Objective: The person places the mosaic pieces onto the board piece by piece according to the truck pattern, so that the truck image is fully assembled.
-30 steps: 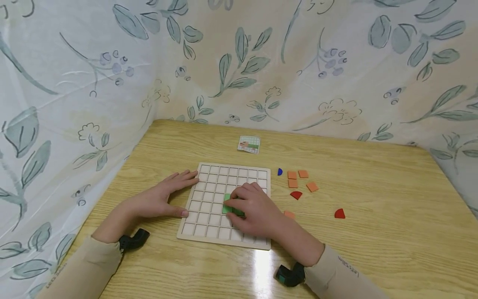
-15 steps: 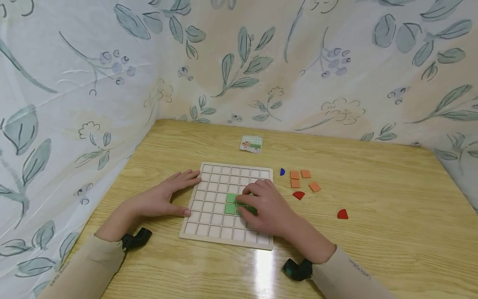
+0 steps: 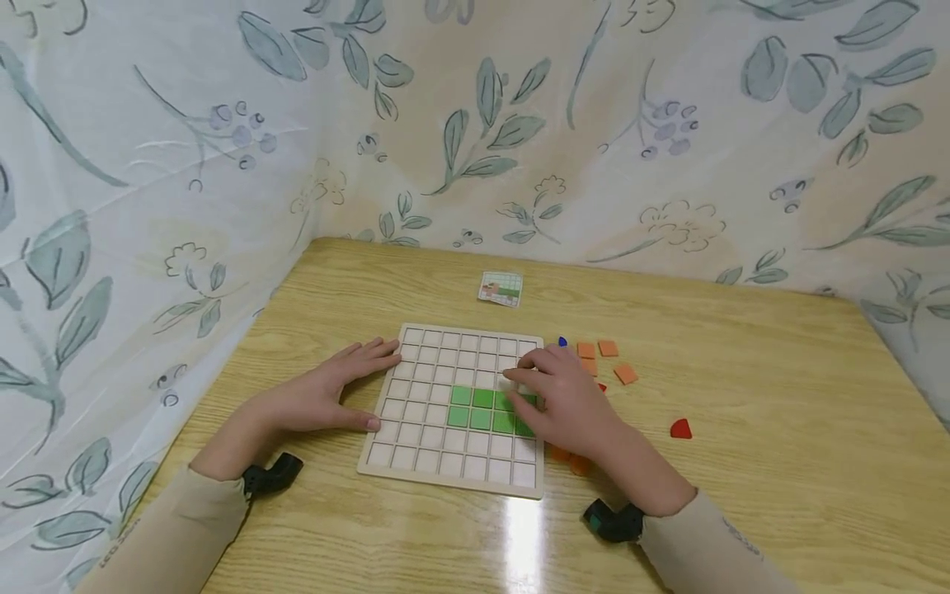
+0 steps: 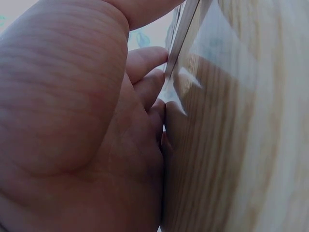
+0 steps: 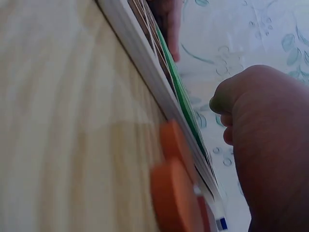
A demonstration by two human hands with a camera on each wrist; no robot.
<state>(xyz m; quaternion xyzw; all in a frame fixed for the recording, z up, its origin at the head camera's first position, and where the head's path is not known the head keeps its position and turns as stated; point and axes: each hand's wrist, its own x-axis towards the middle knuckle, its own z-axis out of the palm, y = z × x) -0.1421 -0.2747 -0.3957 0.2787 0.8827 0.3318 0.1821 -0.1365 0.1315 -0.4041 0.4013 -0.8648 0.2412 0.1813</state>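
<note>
The left grip [image 3: 322, 400] was spread out, fingers and thumb touching the left edge of the pale board [image 3: 452, 443]. The right grip [image 3: 567, 400] was loose, thumb and pointing finger apart, over the green squares [image 3: 480, 419]. They sat in two rows in the board's boxes. Orange squares [image 3: 626, 374] lay on the desk [image 3: 801, 429].

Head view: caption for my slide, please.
Left hand at the edge of a grid board, right hand above its green tiles, orange tiles beside it.

Lettering [image 3: 119, 546] on both sleeves [image 3: 174, 516]; illegible
</note>
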